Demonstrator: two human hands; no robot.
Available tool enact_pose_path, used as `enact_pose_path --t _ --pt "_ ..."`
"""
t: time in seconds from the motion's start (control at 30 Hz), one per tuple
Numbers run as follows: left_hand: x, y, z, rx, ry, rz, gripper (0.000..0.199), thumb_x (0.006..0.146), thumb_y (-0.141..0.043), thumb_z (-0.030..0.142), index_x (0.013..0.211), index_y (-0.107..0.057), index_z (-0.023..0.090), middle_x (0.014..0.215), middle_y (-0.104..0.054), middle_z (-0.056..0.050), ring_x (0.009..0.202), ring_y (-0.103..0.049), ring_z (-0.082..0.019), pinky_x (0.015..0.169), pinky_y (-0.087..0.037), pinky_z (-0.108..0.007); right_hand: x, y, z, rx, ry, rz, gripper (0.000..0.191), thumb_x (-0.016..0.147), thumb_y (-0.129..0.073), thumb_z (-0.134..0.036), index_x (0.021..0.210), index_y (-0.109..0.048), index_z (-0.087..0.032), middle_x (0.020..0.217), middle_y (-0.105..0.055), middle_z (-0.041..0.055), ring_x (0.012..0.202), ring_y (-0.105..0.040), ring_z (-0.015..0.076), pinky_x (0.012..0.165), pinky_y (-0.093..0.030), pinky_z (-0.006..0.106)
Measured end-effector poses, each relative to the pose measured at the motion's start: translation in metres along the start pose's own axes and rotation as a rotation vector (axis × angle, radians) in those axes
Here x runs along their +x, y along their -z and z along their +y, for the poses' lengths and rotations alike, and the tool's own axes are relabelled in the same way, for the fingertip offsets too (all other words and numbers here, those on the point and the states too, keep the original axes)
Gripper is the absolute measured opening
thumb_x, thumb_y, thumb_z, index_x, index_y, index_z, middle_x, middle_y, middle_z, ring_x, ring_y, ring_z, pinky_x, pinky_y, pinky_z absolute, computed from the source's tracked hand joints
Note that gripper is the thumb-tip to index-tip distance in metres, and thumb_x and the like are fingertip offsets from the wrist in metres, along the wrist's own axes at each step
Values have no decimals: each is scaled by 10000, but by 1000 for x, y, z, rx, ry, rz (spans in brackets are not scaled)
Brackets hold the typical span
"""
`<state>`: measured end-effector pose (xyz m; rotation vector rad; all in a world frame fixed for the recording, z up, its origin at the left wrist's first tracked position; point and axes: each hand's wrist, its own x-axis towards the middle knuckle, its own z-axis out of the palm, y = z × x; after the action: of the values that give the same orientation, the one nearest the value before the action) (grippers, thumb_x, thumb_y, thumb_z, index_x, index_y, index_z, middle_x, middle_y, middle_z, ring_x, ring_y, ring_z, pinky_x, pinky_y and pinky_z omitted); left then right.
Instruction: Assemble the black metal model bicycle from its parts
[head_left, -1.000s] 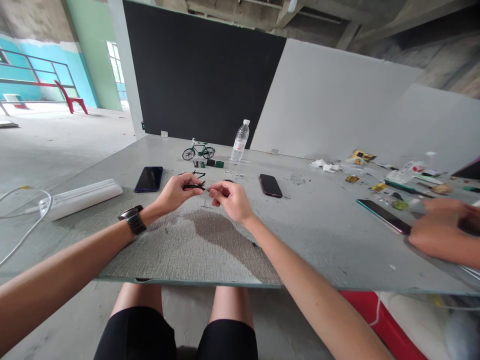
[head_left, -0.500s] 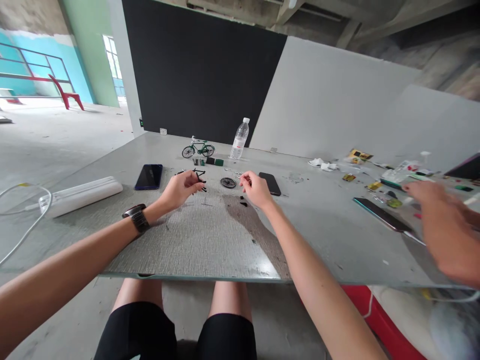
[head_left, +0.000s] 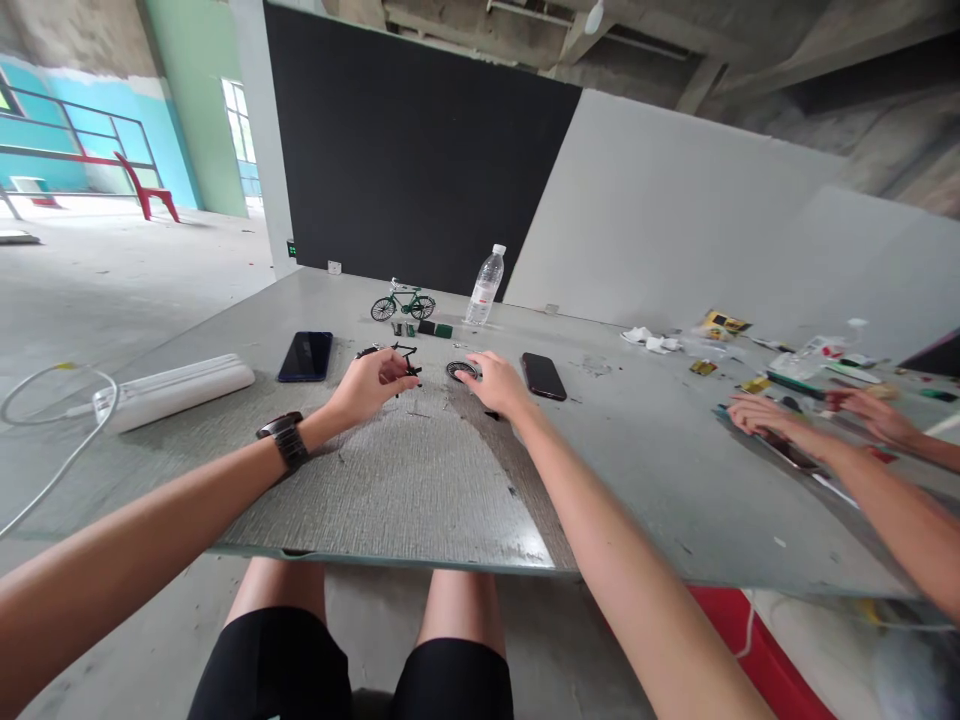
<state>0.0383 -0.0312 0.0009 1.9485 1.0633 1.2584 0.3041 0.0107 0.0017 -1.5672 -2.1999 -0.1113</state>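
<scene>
My left hand pinches a small dark model bicycle frame just above the table; its fingers hide part of it. My right hand has thumb and fingers closed on the edge of a small black spoked wheel. Fingers cover the wheel's right side. Behind both hands stands an assembled green model bicycle. Small dark and green blocks lie in front of it. Beside my right wrist is a small black part.
A clear water bottle stands at the back. Phones lie left and right of my hands. A long white power strip with a cable is at far left. Another person's hands are at right, by another phone and scattered packets.
My right hand has moved down and left onto the wheel and closed on its edge. My left hand still holds the frame. The other person's hand has moved left over their phone.
</scene>
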Motion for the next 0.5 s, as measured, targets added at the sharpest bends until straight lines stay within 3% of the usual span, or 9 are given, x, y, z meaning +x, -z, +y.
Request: enact_pose_path --t 0.17,0.23,0.4,0.5 --pt "-1 0 1 14 6 -8 248 813 -746 396 866 -628 185 798 -729 -53 732 -671 -191 683 -503 -318 6 2 -5 -39 -16 -115 381 911 -635 -513 1101 -719 -194 1058 -742 138 984 -665 289 784 -462 346" --pt "-1 0 1 11 1 -15 253 811 -747 400 869 -628 185 805 -731 -55 734 -674 -193 680 -508 -318 5 4 -7 -42 -27 -116 359 918 -635 -491 1117 -713 -202 1056 -745 132 958 -667 279 749 -446 328" --pt "1 0 -4 -44 1 -12 225 827 -731 381 861 -632 183 776 -727 -50 702 -672 -179 655 -514 -303 4 7 -9 -108 -64 -80 320 1038 -416 -333 1009 -700 -189 889 -735 120 785 -648 232 642 -356 295" --pt "3 0 -8 -93 18 -8 215 836 -727 376 843 -633 183 718 -712 -40 622 -647 -162 592 -503 -291 4 9 -8 -139 -94 -61 289 1035 -426 -299 979 -681 -175 874 -725 134 760 -638 230 628 -324 297"
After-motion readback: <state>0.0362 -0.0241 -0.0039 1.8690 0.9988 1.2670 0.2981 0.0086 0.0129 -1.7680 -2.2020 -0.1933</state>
